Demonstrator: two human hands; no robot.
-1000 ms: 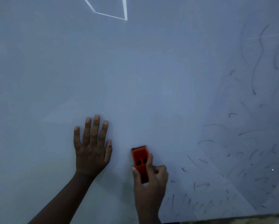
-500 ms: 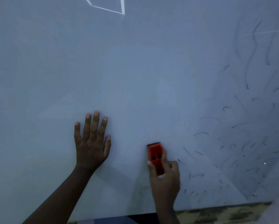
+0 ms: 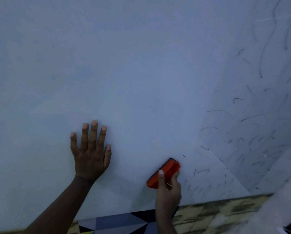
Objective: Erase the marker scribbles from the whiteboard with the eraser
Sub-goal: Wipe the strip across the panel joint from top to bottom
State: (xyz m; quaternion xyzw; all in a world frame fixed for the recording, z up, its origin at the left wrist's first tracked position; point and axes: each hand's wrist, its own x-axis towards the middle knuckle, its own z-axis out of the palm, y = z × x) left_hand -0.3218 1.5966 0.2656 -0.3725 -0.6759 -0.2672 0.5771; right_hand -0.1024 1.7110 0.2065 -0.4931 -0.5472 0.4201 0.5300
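The whiteboard (image 3: 141, 73) fills most of the view. Thin black marker scribbles (image 3: 252, 132) are scattered over its right and lower-right part; the left and middle look wiped. My right hand (image 3: 168, 191) grips an orange eraser (image 3: 165, 173), pressed on the board near its bottom edge and tilted up to the right, just left of the nearest scribbles. My left hand (image 3: 90, 152) lies flat on the board with fingers spread, to the left of the eraser, holding nothing.
Below the board's bottom edge I see a yellowish patterned floor (image 3: 217, 215) and a dark blue geometric mat (image 3: 121, 222). A pale surface (image 3: 286, 205) rises at the lower right corner.
My right hand has slid the eraser to the right toward the scribbles and tilted it from upright to slanted. My left hand stays flat on the board. The view has dropped lower.
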